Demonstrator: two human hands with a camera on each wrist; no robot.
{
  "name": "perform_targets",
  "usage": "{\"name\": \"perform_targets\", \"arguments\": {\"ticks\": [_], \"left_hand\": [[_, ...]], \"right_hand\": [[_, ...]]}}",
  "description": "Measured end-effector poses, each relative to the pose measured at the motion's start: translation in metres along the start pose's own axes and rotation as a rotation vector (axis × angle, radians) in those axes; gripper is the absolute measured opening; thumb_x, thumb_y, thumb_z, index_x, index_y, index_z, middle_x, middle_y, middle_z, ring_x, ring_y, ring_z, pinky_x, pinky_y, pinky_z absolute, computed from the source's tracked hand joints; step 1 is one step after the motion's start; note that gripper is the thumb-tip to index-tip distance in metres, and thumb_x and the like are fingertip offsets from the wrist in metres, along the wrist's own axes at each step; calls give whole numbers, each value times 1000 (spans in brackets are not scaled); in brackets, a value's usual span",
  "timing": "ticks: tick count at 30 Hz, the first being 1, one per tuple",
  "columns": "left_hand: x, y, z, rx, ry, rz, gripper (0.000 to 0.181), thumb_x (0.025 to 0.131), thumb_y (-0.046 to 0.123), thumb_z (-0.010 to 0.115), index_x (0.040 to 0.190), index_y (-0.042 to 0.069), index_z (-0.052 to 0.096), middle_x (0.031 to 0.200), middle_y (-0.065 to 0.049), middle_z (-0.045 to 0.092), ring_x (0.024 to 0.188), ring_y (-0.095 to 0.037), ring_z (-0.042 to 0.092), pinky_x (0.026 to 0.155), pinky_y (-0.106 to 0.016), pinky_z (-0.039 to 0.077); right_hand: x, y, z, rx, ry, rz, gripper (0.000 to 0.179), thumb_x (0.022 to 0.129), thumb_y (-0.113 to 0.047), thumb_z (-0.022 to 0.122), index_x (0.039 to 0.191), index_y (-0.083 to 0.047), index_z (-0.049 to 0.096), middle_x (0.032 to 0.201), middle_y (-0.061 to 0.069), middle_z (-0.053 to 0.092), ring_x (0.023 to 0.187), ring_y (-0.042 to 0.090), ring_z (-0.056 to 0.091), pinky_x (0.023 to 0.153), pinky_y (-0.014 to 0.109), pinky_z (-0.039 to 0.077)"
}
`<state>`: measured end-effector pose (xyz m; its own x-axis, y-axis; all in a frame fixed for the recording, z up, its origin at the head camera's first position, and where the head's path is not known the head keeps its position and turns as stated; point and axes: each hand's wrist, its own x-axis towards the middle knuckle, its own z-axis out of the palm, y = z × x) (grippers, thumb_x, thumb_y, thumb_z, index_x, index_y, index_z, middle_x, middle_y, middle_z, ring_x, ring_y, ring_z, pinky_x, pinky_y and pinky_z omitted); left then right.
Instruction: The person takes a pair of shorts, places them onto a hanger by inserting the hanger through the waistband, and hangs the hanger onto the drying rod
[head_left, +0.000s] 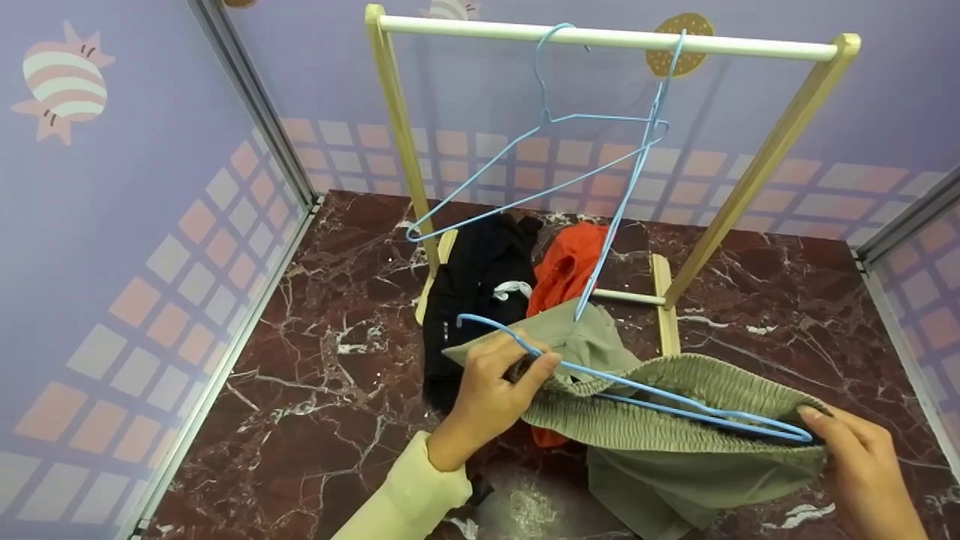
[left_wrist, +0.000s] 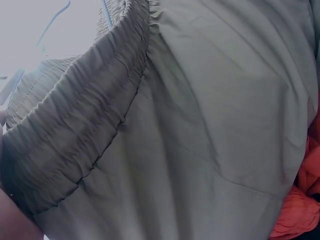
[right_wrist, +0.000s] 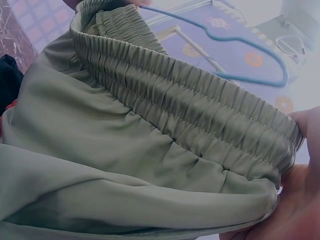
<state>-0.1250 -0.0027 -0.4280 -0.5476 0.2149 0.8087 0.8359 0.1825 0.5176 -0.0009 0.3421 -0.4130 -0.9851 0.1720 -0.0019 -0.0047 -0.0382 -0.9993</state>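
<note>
The left grip (head_left: 491, 384) pinches the hanger (head_left: 637, 387) near its hook; rightward, the pants (head_left: 720, 480) have their waistband (head_left: 637, 435) around the hanger's far end, pinched there by the right grip (head_left: 862, 459). Pulling the waistband taut should help the hanger seat evenly.

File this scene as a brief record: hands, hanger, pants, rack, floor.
Left hand: pinches hanger near its hook
Right hand: grips pants at the waistband
Hanger: blue, partly inside waistband
Pants: green, elastic waist
Rack: other hangers on its rail
Floor: black garment, red garment
</note>
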Motion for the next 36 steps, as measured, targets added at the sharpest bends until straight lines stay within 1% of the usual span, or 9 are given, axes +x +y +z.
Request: {"name": "perform_targets", "arguments": {"ticks": [3,6,9,12,14,16,24,33,36], "left_hand": [[-2,0,1,7,-23,-15,18,94,24,64,84,11,71,72,1,63,65,-9,57,64,-17,46],[-3,0,2,23,-49,-33,16,93,24,66,83,13,71,73,1,64,66,-8,57,65,-18,47],[-4,1,3,52,-70,-40,15,91,24,68,81,14,70,76,2,66,68,-8,59,67,-18,48],[-5,1,4,82,-89,-49,16,90,26,70,79,14,69,79,2,68,71,-8,61,69,-18,48],[-6,2,5,98,-101,-54,18,89,26,70,78,14,68,79,2,67,71,-8,60,70,-18,48],[-7,2,6,115,-108,-57,19,89,27,70,76,14,66,77,2,66,69,-8,59,69,-18,47],[-6,4,10,186,-133,-44,37,90,32,68,63,14,52,61,4,49,58,-7,44,59,-18,38],[-6,4,12,201,-148,-17,44,92,30,66,59,15,41,57,5,37,55,-3,30,53,-15,25],[-7,4,14,211,-160,-10,43,92,31,66,59,15,42,57,5,35,54,-3,29,53,-15,23]], "right_hand": [[1,1,-1,-46,7,-5,33,103,-5,38,105,-8,71,84,6,71,70,16,69,56,30,56],[2,4,-5,-125,13,-40,31,102,-6,42,116,-15,68,106,-3,72,93,6,68,72,19,55],[2,4,-7,-218,20,-69,28,101,-8,46,119,-20,64,122,-17,62,111,-7,57,85,7,46],[3,-3,-2,-243,-22,-106,27,102,-7,45,112,-1,69,115,-11,65,103,-3,60,79,9,48],[3,-8,3,-229,-50,-150,30,102,-5,44,97,11,69,105,-1,67,91,4,62,71,15,50],[3,-14,8,-206,-85,-191,35,102,-2,41,81,16,64,94,6,63,80,11,60,66,21,50],[2,-24,17,-335,-52,-246,35,100,0,44,74,10,65,93,5,63,80,11,57,67,19,46],[5,-28,23,-570,-1,-275,36,100,-2,46,72,2,69,92,4,64,80,10,59,69,17,47],[6,-30,26,-604,15,-270,36,100,-4,47,71,0,70,91,4,64,79,10,59,70,17,46]]}}
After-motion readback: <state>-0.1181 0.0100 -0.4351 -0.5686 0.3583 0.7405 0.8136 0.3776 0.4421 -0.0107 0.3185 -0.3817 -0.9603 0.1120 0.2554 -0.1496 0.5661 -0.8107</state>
